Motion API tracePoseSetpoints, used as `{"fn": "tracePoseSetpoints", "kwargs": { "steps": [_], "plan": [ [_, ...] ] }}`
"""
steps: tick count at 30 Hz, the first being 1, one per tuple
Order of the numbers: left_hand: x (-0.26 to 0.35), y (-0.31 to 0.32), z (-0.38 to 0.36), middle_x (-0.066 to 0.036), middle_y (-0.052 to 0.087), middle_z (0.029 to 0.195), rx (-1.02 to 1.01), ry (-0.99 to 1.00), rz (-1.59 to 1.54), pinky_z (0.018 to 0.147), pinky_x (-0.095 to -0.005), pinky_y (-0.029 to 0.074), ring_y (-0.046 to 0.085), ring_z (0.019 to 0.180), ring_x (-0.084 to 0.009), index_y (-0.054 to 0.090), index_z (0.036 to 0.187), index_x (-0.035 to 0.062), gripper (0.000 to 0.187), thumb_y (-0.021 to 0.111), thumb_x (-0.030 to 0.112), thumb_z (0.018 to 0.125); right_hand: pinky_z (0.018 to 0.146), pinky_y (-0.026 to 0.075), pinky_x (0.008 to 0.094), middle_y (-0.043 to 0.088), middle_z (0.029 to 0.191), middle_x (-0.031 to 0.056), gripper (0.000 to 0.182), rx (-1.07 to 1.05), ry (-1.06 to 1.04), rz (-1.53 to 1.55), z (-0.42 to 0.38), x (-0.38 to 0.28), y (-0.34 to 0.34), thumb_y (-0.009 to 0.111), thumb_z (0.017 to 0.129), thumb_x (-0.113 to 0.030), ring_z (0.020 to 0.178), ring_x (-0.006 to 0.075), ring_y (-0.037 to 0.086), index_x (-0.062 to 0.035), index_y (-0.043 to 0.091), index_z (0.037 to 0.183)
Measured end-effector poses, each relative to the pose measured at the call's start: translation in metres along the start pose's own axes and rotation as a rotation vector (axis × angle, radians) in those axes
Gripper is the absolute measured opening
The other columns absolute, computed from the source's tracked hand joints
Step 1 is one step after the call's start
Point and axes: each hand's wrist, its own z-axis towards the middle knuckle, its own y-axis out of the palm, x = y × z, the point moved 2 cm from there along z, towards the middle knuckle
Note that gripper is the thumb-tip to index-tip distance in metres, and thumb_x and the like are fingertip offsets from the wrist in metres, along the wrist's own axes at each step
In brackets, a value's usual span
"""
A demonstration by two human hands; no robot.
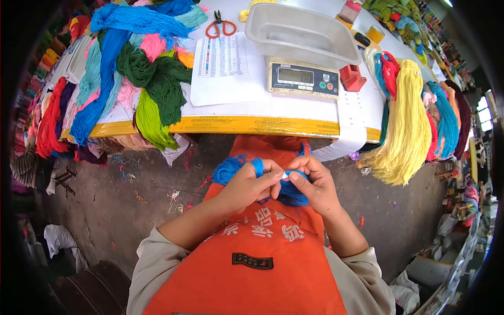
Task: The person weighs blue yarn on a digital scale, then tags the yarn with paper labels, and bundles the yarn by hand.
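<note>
A bundle of blue yarn [227, 169] lies over the lap of the orange apron [247, 283]. My left hand [256, 184] has its fingers closed on the blue yarn, with a strand looped over them. Beside it, my right hand [314, 186] pinches at the same spot, and more blue yarn hangs below its fingers. Between the two sets of fingertips a small white piece [285, 176] shows; what it is cannot be made out. Both hands are close together, just off the table's front edge.
On the white table [231, 109] are a digital scale [303, 77] with a clear plastic tray [302, 34], a printed sheet [220, 68], red-handled scissors [220, 26] and a red stapler-like object [352, 79]. Yarn skeins hang over the edge, green and blue at left, yellow [407, 121] at right.
</note>
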Motion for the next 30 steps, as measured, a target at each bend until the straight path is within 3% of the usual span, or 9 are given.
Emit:
{"fn": "tracePoseSetpoints", "kwargs": {
  "steps": [10, 22, 30],
  "plan": [
    [-0.014, 0.0, -0.002, -0.003, 0.059, 0.067, 0.023, -0.029, -0.036, 0.045, -0.0195, 0.028, 0.039, 0.05, -0.003, 0.058, 0.093, 0.0055, 0.021, 0.052, 0.025, 0.101, 0.082, 0.046, 0.0226, 0.062, 0.098, 0.0019, 0.012, 0.012, 0.033, -0.012, -0.001, 0.012, 0.002, 0.057, 0.097, -0.003, 0.092, 0.0067, 0.058, -0.0023, 0.053, 0.109],
    [-0.049, -0.007, -0.016, 0.0, 0.056, 0.069, 0.092, -0.167, -0.097, 0.046, -0.0198, 0.026, 0.038, 0.052, -0.0033, 0.058, 0.093, 0.0115, 0.017, 0.054, 0.027, 0.099, 0.083, 0.045, 0.0219, 0.061, 0.096, 0.0007, 0.009, 0.034, 0.204, -0.037, -0.009, 0.044, 0.012, 0.058, 0.098, -0.009, 0.091, 0.0062, 0.056, -0.002, 0.055, 0.104],
    [-0.034, -0.006, -0.015, 0.001, 0.055, 0.066, 0.092, -0.099, -0.08, 0.045, -0.0197, 0.025, 0.037, 0.051, -0.0028, 0.058, 0.09, 0.01, 0.019, 0.055, 0.027, 0.099, 0.082, 0.045, 0.0215, 0.061, 0.099, 0.0007, 0.014, 0.002, 0.128, -0.05, -0.005, 0.031, 0.014, 0.06, 0.097, -0.009, 0.093, 0.0054, 0.054, -0.0024, 0.054, 0.107]
  ]
}}
